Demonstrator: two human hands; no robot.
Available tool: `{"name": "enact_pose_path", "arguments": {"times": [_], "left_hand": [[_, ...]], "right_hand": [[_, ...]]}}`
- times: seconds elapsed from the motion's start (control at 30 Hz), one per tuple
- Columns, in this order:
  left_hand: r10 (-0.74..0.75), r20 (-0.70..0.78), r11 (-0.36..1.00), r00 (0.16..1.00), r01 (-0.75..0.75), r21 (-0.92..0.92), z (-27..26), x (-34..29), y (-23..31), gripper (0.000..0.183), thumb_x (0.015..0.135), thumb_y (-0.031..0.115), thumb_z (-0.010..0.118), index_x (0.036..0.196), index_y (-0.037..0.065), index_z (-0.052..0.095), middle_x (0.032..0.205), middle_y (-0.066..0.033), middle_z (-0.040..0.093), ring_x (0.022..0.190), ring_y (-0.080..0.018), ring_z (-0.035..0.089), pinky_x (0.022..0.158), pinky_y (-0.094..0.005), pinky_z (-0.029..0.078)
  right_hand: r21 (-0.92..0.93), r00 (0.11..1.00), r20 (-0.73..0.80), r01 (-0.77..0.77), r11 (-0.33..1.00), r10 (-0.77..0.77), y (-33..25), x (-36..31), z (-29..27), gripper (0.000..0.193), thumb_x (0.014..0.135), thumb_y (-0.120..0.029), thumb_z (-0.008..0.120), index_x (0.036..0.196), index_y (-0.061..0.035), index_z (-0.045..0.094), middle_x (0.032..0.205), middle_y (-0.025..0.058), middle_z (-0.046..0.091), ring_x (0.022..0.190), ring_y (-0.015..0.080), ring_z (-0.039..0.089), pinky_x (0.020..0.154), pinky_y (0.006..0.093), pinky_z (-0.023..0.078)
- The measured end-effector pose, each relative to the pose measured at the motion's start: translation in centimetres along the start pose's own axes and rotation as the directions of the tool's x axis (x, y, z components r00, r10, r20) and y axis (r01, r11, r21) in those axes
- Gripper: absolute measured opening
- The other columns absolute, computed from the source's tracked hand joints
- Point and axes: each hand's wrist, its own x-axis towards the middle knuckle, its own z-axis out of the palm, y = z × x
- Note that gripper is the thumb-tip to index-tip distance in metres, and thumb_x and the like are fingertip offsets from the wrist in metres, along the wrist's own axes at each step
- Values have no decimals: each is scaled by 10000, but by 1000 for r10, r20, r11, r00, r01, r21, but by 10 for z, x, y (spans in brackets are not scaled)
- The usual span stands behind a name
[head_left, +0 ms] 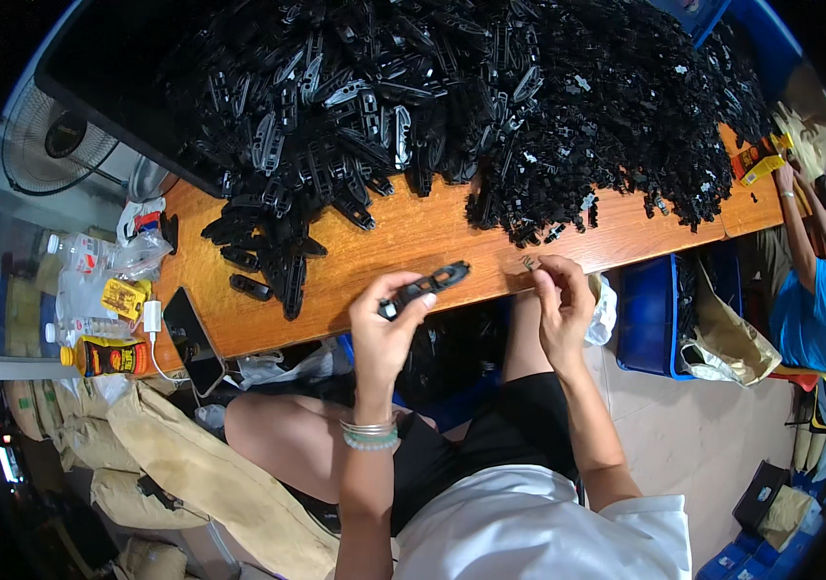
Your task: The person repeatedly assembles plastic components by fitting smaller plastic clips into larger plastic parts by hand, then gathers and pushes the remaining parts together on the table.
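Over the near edge of the wooden table (374, 253), my left hand (381, 333) is closed on a long black plastic part (448, 276) with an opening near its far end. My right hand (565, 302) pinches a small dark piece (529, 263) between thumb and fingertips; its exact kind is too small to make out. The two held things are apart. A big heap of similar long black plastic parts (306, 116) covers the far left and middle of the table. To its right spreads a heap of much smaller black pieces (606, 126).
At left are a phone (192, 338) on a white cable, a dark-labelled bottle (111, 356), clear bottles (79, 253) and a fan (60, 140). A blue crate (647, 319) stands right of my legs. Another person in blue (814, 319) works at the far right.
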Motion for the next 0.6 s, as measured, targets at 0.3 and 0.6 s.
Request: {"name": "enact_pose_path", "arguments": {"times": [0.3,0.6], "left_hand": [[21,58,1000,998,-21,13,9,-24,10,234,735,-34,701,961,-16,643,693,-11,597,547,-34,513,476,-165,389],[121,34,986,992,-124,109,7,-37,19,212,753,-26,702,947,-41,618,728,-45,628,542,-50,544,483,-183,423]], "right_hand": [[565,821,409,-571,595,399,-48,6,1,190,880,-45,580,1041,50,610,758,103,628,596,112,565,519,200,444],[276,901,321,-384,881,292,-74,-6,16,107,783,14,666,889,18,682,811,84,642,741,122,608,645,235,478]]}}
